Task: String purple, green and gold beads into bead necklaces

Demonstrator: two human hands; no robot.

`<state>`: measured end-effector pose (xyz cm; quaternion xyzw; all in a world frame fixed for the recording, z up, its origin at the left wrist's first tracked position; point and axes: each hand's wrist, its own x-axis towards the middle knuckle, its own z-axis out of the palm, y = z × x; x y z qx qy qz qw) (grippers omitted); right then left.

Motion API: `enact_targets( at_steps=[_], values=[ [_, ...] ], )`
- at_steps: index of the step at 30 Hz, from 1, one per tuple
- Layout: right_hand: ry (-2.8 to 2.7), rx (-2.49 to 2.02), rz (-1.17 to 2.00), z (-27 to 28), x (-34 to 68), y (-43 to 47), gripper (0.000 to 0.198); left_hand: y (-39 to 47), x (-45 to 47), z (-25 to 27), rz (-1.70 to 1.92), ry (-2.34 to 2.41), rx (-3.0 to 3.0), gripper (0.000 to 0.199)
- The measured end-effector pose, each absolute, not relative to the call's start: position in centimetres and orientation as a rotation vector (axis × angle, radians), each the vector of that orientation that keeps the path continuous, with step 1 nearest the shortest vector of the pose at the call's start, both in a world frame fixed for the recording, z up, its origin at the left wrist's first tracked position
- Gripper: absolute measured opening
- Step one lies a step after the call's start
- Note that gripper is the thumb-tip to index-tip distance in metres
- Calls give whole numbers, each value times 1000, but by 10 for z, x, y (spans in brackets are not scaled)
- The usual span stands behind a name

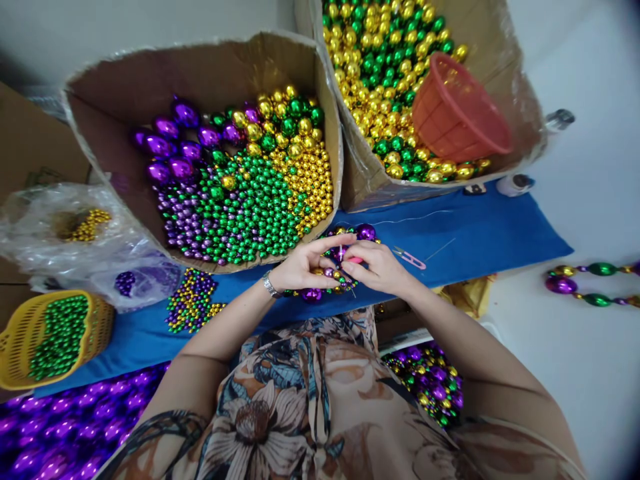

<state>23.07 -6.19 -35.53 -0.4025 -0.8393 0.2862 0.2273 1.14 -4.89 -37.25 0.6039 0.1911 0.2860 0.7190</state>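
Observation:
My left hand (305, 265), with a metal-band watch (271, 285) on its wrist, curves around part of a bead necklace (311, 294). Shiny purple, gold and green beads show between its thumb and forefinger. My right hand (383, 267) meets it from the other side, its fingers closed on a small pink-red object (355, 259) whose kind I cannot make out. The rest of the necklace lies bunched on the blue cloth (500, 227) under and around both hands. Close to my right hand lie pink-handled thread snips (413, 259).
Behind my hands stand a cardboard box (120, 77) of mixed beads and another box (520, 100) with a red basket (457, 110) inside. A yellow basket (103, 333) of green beads, a plastic bag (30, 220) and loose small beads (193, 300) are at left. Thread (400, 220) trails across the cloth.

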Motion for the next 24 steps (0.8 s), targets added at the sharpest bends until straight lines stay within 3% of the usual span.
enact_targets(
  at_steps=[4, 10, 13, 15, 19, 24],
  values=[
    [-2142, -1205, 819, -365, 249, -68, 25, -49, 14, -362, 721, 443, 1398, 77],
    [-1612, -1449, 905, -402, 277, -89, 33, -43, 23, -328, 939, 518, 1513, 72],
    [-1731, -1434, 847, -407, 274, -94, 45, -37, 30, -310, 1019, 561, 1581, 71],
    [-1882, -1383, 759, -405, 270, -94, 44, -32, 36, -299, 1092, 558, 1638, 72],
    [-2003, -1272, 795, -378, 274, -90, 29, -18, 42, -280, 1307, 553, 1720, 71],
    [-1756, -1255, 540, -283, 300, -97, 24, -3, 28, -267, 1459, 518, 1739, 71]
  ],
)
